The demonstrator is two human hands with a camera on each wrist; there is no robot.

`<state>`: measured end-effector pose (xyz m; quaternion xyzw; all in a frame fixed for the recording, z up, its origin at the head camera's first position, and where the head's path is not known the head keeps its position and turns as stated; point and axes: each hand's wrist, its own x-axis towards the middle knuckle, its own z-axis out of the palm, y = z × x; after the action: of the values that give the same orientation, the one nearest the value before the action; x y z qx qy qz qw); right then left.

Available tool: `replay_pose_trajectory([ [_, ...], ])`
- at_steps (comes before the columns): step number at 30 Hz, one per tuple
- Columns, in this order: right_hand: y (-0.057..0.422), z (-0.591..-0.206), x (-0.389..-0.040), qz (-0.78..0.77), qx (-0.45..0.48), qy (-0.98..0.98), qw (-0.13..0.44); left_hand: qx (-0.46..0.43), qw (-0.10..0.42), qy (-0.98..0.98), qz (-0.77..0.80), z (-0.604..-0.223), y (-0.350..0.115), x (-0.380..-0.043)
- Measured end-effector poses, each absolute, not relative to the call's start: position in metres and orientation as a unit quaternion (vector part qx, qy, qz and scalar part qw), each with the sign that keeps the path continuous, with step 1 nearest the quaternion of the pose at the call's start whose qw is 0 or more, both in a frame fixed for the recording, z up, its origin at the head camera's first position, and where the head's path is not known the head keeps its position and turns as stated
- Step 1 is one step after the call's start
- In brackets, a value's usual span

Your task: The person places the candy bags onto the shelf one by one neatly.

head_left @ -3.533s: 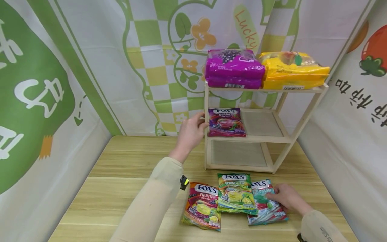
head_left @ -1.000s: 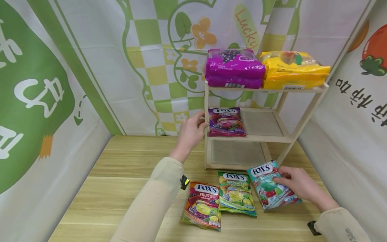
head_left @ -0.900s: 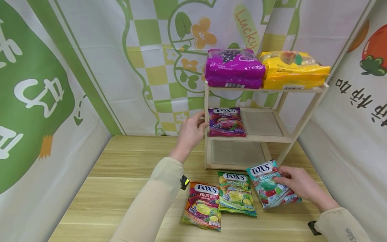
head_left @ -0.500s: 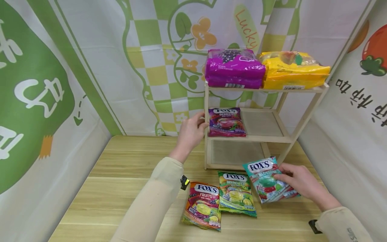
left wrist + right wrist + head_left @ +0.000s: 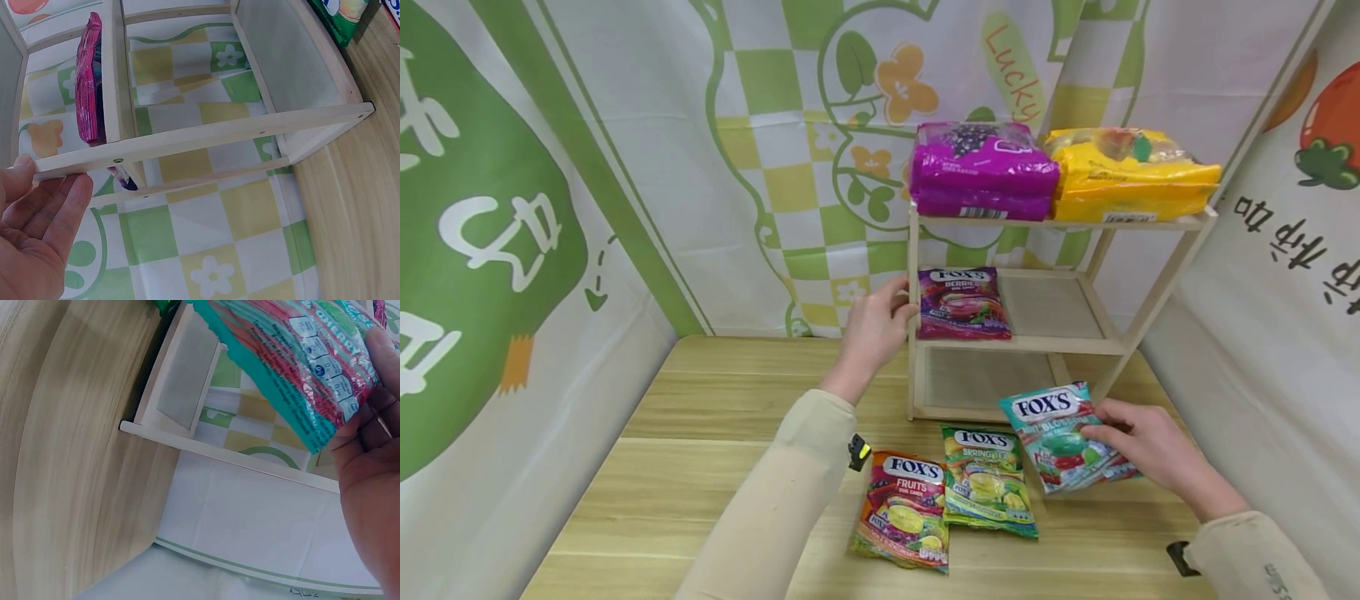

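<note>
My right hand [image 5: 1150, 442] pinches a teal Fox's candy bag [image 5: 1056, 433] by its right edge, thumb on the front. The bag is tilted and raised in front of the lower right of a wooden shelf rack [image 5: 1022, 343]. My left hand [image 5: 874, 327] holds the rack's left front post; in the left wrist view the thumb lies on one side of the post [image 5: 206, 136] and the fingers on the other. A green Spring Tea bag [image 5: 988, 483] and a red-orange Fruits bag [image 5: 902, 510] lie side by side on the table.
On the rack's middle tier, at the left, sits a purple Berries bag [image 5: 964, 304]. A large purple pack [image 5: 981, 171] and a yellow pack [image 5: 1131, 175] fill the top tier. Printed fabric walls [image 5: 775, 208] enclose the wooden table [image 5: 715, 433] at the back and sides.
The right hand has lifted the teal bag from the table beside the green bag and brought it up toward the rack, lately drifting slightly up and left. The left hand has stayed on the post.
</note>
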<state>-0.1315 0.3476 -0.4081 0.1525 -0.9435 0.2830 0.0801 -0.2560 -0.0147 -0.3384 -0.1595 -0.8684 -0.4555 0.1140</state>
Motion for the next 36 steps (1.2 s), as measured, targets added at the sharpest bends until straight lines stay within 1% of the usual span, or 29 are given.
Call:
replay_pose_trajectory([
  [12,0.348,-0.403,-0.129,0.319,0.159,-0.929,0.101,-0.156,0.11,-0.869,-0.457,-0.338,-0.014,-0.256],
  [36,0.351,-0.395,-0.13,0.352,0.166,-0.906,0.167,-0.159,0.112,-0.864,-0.464,-0.339,-0.014,-0.256],
])
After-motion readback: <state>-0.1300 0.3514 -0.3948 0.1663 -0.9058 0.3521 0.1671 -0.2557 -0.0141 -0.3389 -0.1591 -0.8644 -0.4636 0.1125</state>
